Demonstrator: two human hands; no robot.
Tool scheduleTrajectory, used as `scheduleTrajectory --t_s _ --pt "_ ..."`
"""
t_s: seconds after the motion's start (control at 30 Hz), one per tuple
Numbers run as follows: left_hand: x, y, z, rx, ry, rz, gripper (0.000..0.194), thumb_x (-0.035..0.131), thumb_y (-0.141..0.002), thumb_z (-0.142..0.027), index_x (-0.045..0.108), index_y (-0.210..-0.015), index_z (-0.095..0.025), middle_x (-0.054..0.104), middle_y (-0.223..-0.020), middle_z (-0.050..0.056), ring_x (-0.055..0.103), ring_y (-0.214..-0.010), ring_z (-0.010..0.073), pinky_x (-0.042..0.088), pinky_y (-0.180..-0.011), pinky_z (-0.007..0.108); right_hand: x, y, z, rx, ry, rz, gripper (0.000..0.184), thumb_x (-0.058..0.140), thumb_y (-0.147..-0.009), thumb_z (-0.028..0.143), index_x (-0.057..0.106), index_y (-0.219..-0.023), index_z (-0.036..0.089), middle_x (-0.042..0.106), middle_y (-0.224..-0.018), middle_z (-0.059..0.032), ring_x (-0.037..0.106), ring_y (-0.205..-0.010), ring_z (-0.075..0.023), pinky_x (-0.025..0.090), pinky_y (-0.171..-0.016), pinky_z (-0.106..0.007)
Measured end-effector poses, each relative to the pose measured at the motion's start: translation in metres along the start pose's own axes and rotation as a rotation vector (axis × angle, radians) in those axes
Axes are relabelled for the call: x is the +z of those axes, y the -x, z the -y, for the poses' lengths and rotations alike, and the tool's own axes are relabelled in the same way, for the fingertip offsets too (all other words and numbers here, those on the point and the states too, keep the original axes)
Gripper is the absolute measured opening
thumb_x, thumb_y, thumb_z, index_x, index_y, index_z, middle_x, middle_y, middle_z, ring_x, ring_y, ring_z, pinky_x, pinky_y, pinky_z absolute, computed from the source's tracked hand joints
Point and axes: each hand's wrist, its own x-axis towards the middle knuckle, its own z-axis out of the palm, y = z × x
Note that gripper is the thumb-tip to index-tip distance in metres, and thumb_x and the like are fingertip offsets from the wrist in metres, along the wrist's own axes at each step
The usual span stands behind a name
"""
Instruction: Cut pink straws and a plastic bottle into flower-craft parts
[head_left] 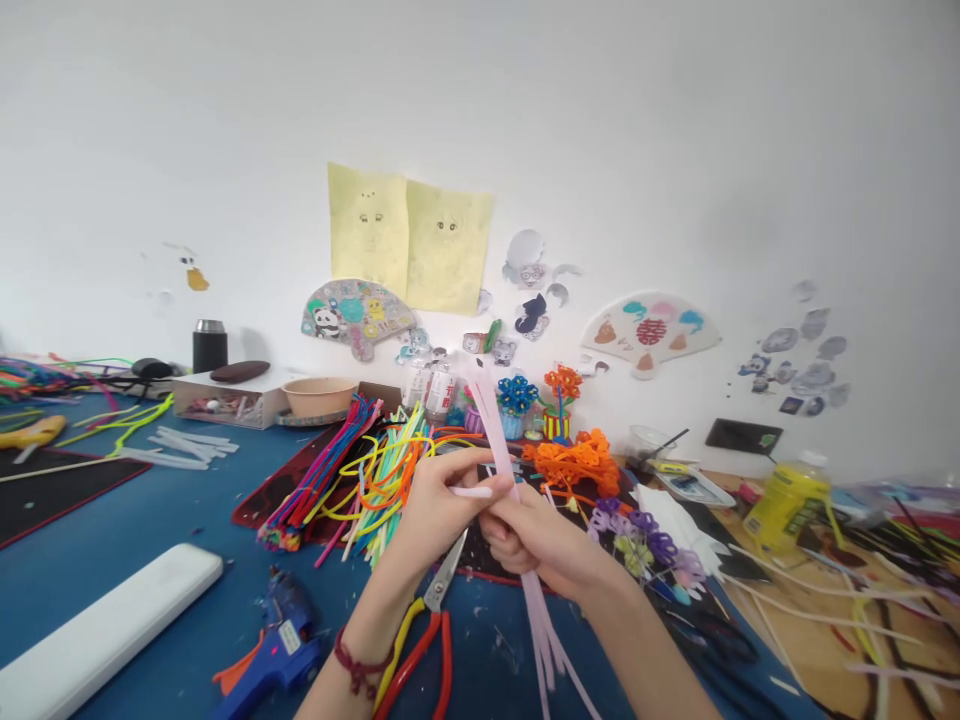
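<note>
A bundle of pale pink pipe cleaners (491,415) stands nearly upright in front of me, its lower ends fanning out (541,630) below my hands. My right hand (536,530) is closed in a fist around the bundle's middle. My left hand (454,490) pinches at the bundle from the other side, with a short pale pink end showing by its thumb; the fingertips are partly hidden. Under my wrists lies a pair of scissors (431,640) with red and yellow handles, blades pointing away.
A blue glue gun (281,640) and a long white case (112,630) lie to the left. Bundles of coloured pipe cleaners (330,470) are behind my left hand. Orange pipe-cleaner pieces (581,460), purple flowers (637,530) and a yellow bottle (787,500) stand right.
</note>
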Motion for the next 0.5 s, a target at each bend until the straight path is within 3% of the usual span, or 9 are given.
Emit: scheduleTrajectory --t_s 0.17,0.33,0.5 --pt "0.004 0.000 0.005 -0.072 0.043 0.034 0.026 0.067 -0.077 -0.041 0.069 -0.073 -0.015 0.057 -0.058 0.000 0.046 -0.050 0.0112 0.031 -0.047 0.021 -0.002 0.002 -0.010 0.105 -0.002 0.099 0.036 0.060 -0.083 0.044 0.045 -0.063 0.018 0.021 -0.041 0.0137 0.010 -0.036 -0.0021 0.004 -0.037 -0.019" --pt "0.009 0.001 0.018 -0.239 0.194 0.004 0.037 0.064 -0.079 -0.047 0.056 -0.062 -0.015 0.049 -0.044 -0.003 0.040 -0.037 0.0078 0.026 -0.040 0.019 -0.013 0.002 -0.020 -0.094 -0.111 0.053 0.038 0.055 -0.087 0.055 0.054 -0.085 0.016 0.035 -0.050 0.0106 0.013 -0.039 -0.0021 0.008 -0.039 -0.019" --pt "0.009 -0.001 0.021 -0.276 0.140 -0.113 0.038 0.068 -0.073 -0.045 0.054 -0.056 -0.014 0.046 -0.045 -0.004 0.032 -0.039 0.0049 0.019 -0.039 0.018 -0.020 0.004 -0.023 -0.150 -0.006 -0.013 0.041 0.057 -0.086 0.054 0.054 -0.078 0.014 0.038 -0.051 0.0086 0.016 -0.038 -0.0016 0.008 -0.039 -0.020"
